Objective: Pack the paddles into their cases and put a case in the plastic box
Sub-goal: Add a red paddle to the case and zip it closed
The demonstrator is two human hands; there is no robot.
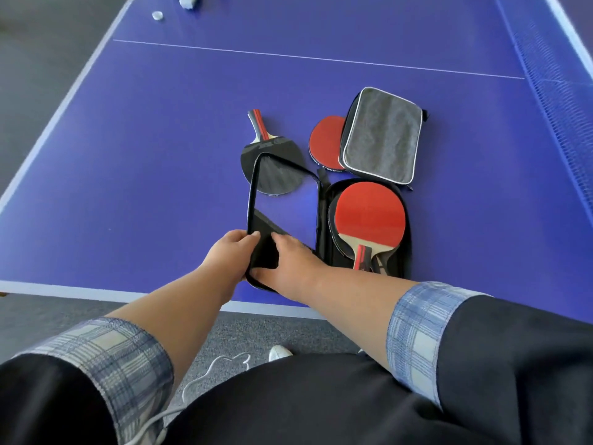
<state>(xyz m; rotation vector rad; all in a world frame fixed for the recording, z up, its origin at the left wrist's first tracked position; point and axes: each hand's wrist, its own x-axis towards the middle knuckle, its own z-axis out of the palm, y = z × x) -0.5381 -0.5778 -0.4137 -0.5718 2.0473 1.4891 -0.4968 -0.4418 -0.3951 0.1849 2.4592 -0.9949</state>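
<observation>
Head view, frame centre: left hand (232, 253) and right hand (293, 264) grasp near end of case flap (252, 187); red paddle (369, 216) inside. Step: closing case. Next: fold flap rightward, zip.

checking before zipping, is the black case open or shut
Open: left hand and right hand hold the lid of the black case swung out; red paddle lies uncovered inside.

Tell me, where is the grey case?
In the head view, the grey case lies right of centre on the table, overlapping a red paddle, beyond the open black case.
</observation>
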